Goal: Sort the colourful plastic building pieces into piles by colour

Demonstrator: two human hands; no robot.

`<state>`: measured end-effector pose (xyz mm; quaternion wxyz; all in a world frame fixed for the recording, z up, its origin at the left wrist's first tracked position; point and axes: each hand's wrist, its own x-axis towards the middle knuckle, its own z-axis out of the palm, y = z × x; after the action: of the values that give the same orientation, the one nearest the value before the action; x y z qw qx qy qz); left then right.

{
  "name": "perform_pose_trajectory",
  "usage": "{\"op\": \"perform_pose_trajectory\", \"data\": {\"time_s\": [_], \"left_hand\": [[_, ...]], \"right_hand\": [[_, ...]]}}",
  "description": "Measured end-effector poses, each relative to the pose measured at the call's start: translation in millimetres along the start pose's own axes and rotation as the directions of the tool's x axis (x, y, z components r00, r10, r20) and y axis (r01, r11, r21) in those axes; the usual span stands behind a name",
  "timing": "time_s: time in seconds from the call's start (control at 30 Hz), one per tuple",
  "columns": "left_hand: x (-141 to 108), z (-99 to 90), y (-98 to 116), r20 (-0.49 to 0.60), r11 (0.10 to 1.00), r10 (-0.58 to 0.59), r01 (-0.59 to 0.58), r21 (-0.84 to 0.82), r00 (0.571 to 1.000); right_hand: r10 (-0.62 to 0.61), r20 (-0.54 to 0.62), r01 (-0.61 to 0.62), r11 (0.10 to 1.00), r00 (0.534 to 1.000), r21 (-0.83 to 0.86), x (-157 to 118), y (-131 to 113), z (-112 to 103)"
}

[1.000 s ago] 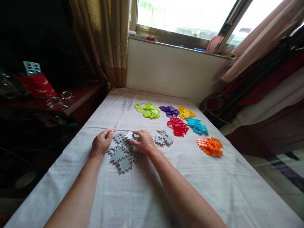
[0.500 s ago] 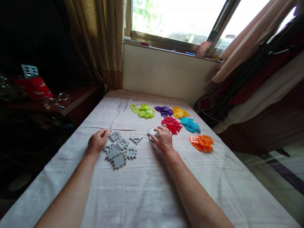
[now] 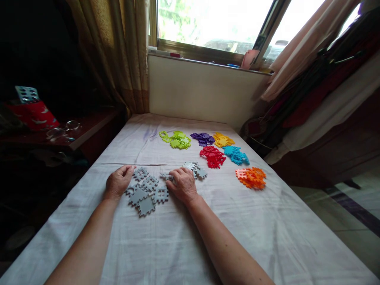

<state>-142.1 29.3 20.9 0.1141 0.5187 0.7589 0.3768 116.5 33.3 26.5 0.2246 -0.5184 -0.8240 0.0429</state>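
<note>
On the sheet, my left hand [image 3: 119,182] rests with its fingers curled and closed at the left edge of a loose group of grey interlocking plastic tiles [image 3: 147,206]. Nothing shows between those fingers. To the right of this group, my right hand [image 3: 183,185] has its fingers closed over a small grey tile [image 3: 165,176], which is partly hidden under the fingertips. Behind the right hand lies a smaller cluster of light grey tiles [image 3: 200,172], partly covered by the knuckles. Some grey tiles have window-like cutouts, others are solid.
Farther back lie piles of green tiles [image 3: 179,140], purple tiles [image 3: 202,139], yellow tiles [image 3: 223,140], red tiles [image 3: 212,156], blue tiles [image 3: 236,154] and orange tiles [image 3: 251,178]. A dark side table [image 3: 89,126] stands left, with eyeglasses [image 3: 56,133] and a red container [image 3: 33,114].
My right hand has left the light grey cluster and moved left onto the small grey tile. My left hand stays beside the grey group. The view has shifted slightly.
</note>
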Motion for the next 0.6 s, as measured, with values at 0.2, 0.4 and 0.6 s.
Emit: {"op": "perform_pose_trajectory", "data": {"time_s": [0.2,0.4,0.6], "left_hand": [[-0.5,-0.2,-0.2,-0.012,0.999,0.036,-0.036,0.01,0.999],[-0.6,0.3,-1.6,-0.004,0.999,0.045,-0.045,0.009,0.999],[-2.1,-1.1,2.3,0.011,0.999,0.024,-0.025,0.034,1.0]], "right_hand": [[0.269,-0.329,-0.273,0.961,0.905,0.036,-11.7,56.1,-14.6],[0.442,-0.423,-0.456,0.887,0.791,0.074,-21.7,104.9,-14.5],[0.468,-0.4,-0.483,0.873,0.788,0.069,-23.1,108.0,-13.0]]}}
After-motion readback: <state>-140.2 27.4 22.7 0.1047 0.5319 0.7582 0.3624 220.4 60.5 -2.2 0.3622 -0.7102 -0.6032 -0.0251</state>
